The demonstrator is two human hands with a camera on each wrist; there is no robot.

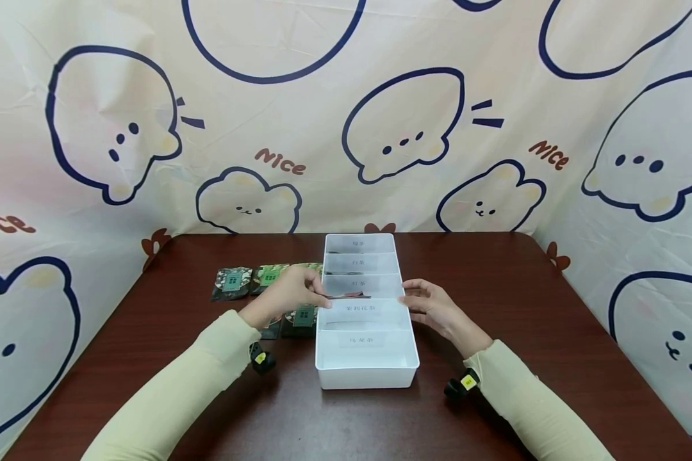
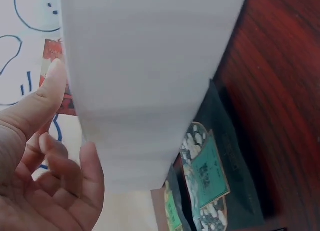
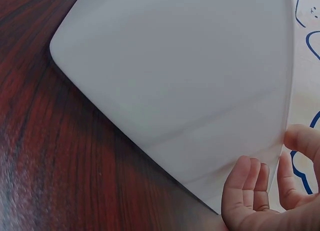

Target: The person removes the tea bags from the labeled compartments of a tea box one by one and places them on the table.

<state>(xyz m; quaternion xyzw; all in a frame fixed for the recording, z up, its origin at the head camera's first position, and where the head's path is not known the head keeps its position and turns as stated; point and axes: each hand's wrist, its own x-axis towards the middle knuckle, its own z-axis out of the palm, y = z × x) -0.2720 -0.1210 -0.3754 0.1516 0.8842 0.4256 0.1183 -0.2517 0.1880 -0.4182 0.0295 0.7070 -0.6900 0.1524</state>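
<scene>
A long white box (image 1: pixel 369 378) with several labelled compartments stands on the table. Between thumb and fingers my left hand (image 1: pixel 293 294) pinches a flat reddish packet (image 1: pixel 350 295) over the box's middle; the left wrist view shows the red packet (image 2: pixel 52 51) behind the thumb of that hand (image 2: pixel 50 156), beside the box wall (image 2: pixel 135 81). My right hand (image 1: pixel 438 312) touches the box's right side near the rim. In the right wrist view the fingers of this hand (image 3: pixel 272 186) are bent lightly against the wall, thumb at the rim.
Left of the box lie several dark and green packets (image 1: pixel 232 282) in two rows, partly hidden by my left hand and forearm. The brown table (image 1: pixel 553 307) extends on both sides of the box. A patterned cloth (image 1: pixel 300 128) hangs behind and at the sides.
</scene>
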